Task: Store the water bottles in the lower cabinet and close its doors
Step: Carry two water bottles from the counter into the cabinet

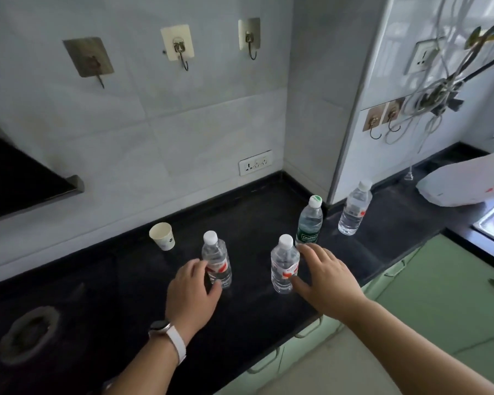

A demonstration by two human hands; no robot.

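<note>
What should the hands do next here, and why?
Probably close each hand round its bottle: the left hand is against the left bottle, the right hand spread beside the middle bottle, thumb touching; both bottles stand on the counter.

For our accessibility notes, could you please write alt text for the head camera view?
A person's left hand cups the near-left bottle and the right hand, fingers spread, touches the middle bottle on a black countertop. A green-label bottle and a far-right bottle stand behind; a paper cup stands left, green cabinet doors closed below.
</note>
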